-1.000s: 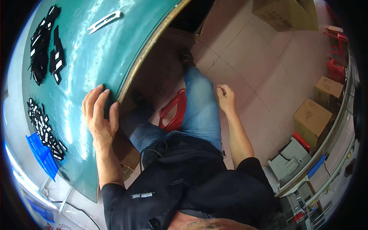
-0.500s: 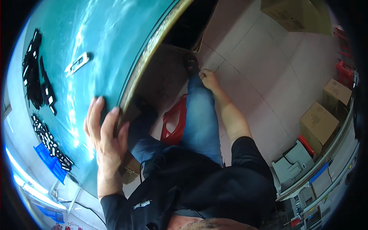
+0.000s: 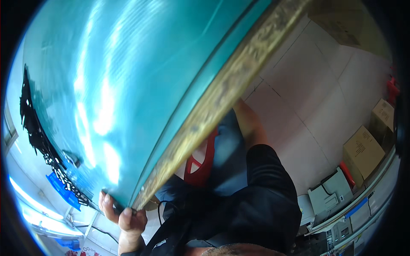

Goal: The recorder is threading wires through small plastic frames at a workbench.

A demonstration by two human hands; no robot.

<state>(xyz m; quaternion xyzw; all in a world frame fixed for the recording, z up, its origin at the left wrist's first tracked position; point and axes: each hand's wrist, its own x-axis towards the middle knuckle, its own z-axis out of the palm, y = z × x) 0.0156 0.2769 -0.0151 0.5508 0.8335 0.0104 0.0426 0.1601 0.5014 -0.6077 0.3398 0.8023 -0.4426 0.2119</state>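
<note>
My left hand grips the near corner of a table with a teal top. Its thumb lies against the worn, brownish table edge and its fingers bend over the top beside it. My right forearm reaches down behind that edge, and the hand itself is hidden below the table. Small thread snips lie on the tabletop toward the far left. Beside them stretch black strips and a heap of small black-and-white pieces.
A blue basket is beyond the table's left side. A red plastic stool shows beneath me. Cardboard boxes and a grey machine stand at the right. Another carton is at the upper right on the tiled floor.
My view has dropped closer to the table, whose edge now fills more of it. The left hand appears lower, closed round the corner. My right hand has gone out of sight behind the edge.
</note>
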